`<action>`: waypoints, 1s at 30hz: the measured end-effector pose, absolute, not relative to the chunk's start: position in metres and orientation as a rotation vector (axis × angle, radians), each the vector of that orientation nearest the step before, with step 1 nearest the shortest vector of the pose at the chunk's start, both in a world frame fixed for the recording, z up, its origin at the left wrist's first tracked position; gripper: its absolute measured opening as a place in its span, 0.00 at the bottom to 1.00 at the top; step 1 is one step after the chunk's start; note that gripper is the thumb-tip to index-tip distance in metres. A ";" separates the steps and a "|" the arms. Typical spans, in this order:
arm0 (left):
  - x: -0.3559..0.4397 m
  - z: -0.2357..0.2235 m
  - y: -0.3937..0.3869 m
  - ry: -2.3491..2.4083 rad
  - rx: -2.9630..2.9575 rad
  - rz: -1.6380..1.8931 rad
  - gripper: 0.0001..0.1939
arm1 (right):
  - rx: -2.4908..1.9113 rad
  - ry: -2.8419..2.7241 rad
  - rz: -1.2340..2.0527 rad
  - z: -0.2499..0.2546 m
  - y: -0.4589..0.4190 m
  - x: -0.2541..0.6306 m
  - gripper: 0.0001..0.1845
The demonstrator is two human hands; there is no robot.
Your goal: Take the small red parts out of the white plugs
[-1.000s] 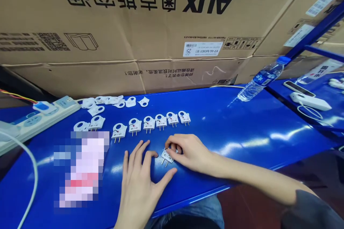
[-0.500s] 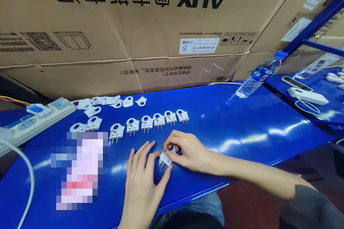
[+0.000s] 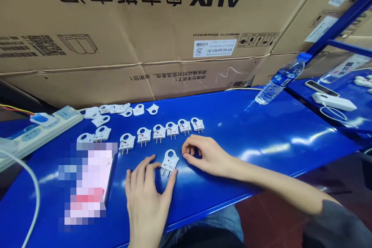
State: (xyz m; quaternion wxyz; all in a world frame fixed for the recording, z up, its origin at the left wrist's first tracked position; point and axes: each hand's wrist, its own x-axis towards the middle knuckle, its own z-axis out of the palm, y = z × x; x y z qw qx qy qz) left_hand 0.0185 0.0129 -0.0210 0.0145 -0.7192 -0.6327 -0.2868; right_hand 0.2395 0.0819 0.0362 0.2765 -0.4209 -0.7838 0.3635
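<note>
On a blue table [image 3: 285, 135], a single white plug [image 3: 171, 159] was seen lying flat, its ring turned away from the wearer and its metal prongs pointed back. It was lightly held by its edges between thumb and forefinger of the left hand [image 3: 147, 197], whose other fingers were spread on the tabletop. Just to the right of the plug, and apart from it, the right hand [image 3: 205, 154] was curled closed, thumb and fingertip brought together; a tiny dark speck showed at the tips, but whether it was gripped could not be told. The step in hand was judged to be close fingertip work on this one plug; for any further move there, a steady left hand and a fine pinch by the right seemed to be called for. Beyond the hands, six similar plugs [image 3: 159, 131] were set out in a slanting row, with loose white pieces [image 3: 114, 108] clustered farther back. Of the containers, a large cardboard box [image 3: 174, 27] was placed behind the table, its printing upside down and its contents hidden. A clear capped bottle [image 3: 280, 81] was stood near it; its liquid level could not be read.
</note>
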 end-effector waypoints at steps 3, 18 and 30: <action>0.019 -0.019 0.013 -2.036 -2.178 -0.909 0.18 | -1.125 -2.132 0.982 0.037 0.083 0.241 0.04; 0.029 -0.003 0.009 -1.913 -2.216 -1.169 0.15 | -1.113 -2.042 1.099 0.035 0.079 0.239 0.15; 0.030 -0.003 0.010 -1.651 -2.336 -1.200 0.15 | -1.089 -2.036 1.157 0.030 0.074 0.235 0.29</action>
